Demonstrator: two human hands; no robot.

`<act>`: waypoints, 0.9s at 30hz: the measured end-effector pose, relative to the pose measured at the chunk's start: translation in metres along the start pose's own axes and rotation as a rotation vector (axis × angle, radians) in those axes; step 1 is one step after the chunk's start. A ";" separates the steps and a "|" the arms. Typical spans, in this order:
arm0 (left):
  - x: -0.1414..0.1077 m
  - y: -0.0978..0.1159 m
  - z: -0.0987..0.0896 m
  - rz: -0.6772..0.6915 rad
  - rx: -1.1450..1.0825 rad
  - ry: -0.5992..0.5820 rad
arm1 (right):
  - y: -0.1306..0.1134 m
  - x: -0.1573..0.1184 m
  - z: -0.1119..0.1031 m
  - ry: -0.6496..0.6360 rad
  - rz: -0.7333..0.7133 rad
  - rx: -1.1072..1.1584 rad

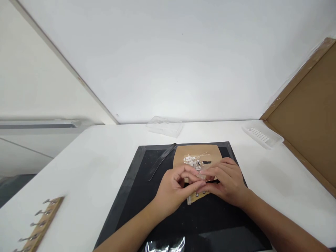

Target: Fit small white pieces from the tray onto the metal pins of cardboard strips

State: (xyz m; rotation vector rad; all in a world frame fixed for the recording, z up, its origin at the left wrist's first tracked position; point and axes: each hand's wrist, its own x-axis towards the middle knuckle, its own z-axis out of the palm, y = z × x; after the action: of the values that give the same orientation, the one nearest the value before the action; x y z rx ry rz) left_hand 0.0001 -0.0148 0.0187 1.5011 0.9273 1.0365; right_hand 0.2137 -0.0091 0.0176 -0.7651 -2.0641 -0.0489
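Note:
My left hand (172, 187) and my right hand (225, 180) meet over a tan sheet (181, 154) on a black mat (147, 196). Fingers and thumb of each are pinched together, tips almost touching. Whatever small thing lies between them is mostly hidden; a dark sliver (214, 181) shows between the right thumb and fingers. Just beyond my fingertips lie a pile of small white flakes (193, 161) and a short black piece (207, 162). Below my hands sit a small clear tube (189, 200) and a shiny silver bead (197, 194), with another bead beside it.
Black tweezers (163, 159) rest on the mat's left side. Behind it, a clear plastic case (166, 126) lies on the white table (110, 150). At right is a translucent tray (274, 139) with white strips. A wooden rack (47, 222) with several metal pieces stands at front left; cardboard (309, 115) borders the right.

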 end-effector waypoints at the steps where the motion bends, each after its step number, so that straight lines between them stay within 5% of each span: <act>1: -0.001 -0.001 0.000 -0.007 0.002 0.007 | 0.000 0.000 0.000 -0.004 -0.001 -0.001; 7: -0.002 -0.001 -0.003 0.093 0.153 0.014 | -0.001 -0.003 0.001 0.026 -0.013 -0.008; 14: 0.013 0.016 -0.039 0.662 0.779 -0.153 | -0.002 0.000 0.000 -0.019 -0.020 0.002; 18: 0.020 0.013 -0.049 0.690 0.899 -0.254 | 0.000 -0.006 0.002 -0.124 -0.041 0.048; 27: 0.019 0.013 -0.046 0.725 0.925 -0.257 | 0.000 -0.016 0.011 -0.261 -0.022 0.038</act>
State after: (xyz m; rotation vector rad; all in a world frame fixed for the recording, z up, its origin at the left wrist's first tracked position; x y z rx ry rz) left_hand -0.0372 0.0151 0.0383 2.8130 0.6997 0.8801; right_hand 0.2112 -0.0138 -0.0012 -0.7579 -2.3132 0.0816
